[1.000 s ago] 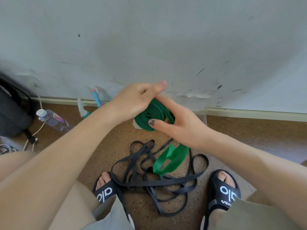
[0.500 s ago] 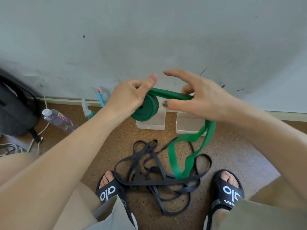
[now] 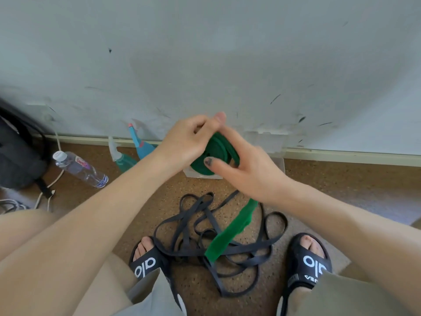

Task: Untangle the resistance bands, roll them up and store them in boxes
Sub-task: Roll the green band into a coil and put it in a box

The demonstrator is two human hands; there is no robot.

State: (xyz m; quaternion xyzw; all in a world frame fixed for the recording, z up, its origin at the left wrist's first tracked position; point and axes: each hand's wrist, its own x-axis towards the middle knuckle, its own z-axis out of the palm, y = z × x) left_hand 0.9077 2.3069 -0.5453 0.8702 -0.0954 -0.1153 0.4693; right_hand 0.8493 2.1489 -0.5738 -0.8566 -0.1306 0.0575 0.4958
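**Mia:** What moved just now?

**Ben:** A moment ago the right hand (image 3: 248, 172) was up high, pulling the green resistance band (image 3: 214, 153) out to the side. Now it has come back down onto the roll, and the loose green tail (image 3: 230, 231) hangs lower and looks shorter. So I think one more turn got wrapped on.

**Mia:** What do you see, going from the left?

**Ben:** First a dark bag (image 3: 16, 153) by the wall. Then a water bottle (image 3: 79, 168) lying on its side, and two spray bottles (image 3: 133, 149) near the wall. Next comes the left hand (image 3: 186, 142). Its fingers (image 3: 218, 118) are curled shut, pinching the green roll. The right hand presses on the other side, fingers spread over the roll and the thumb on its face.

**Mia:** Where is the roll?

**Ben:** Up in the air between both hands, right over a clear box (image 3: 200, 174) on the floor. A second clear box (image 3: 276, 164) peeks out behind the right hand.

**Mia:** Is the job nearly done?

**Ben:** No. The green tail still needs rolling. And the black resistance bands (image 3: 227, 245) are in a messy knot on the floor (image 3: 341, 190), between two black slides (image 3: 312, 263).

**Mia:** What is the room like?

**Ben:** A brown speckled floor and a pale wall (image 3: 205, 53) with dark scuff marks.
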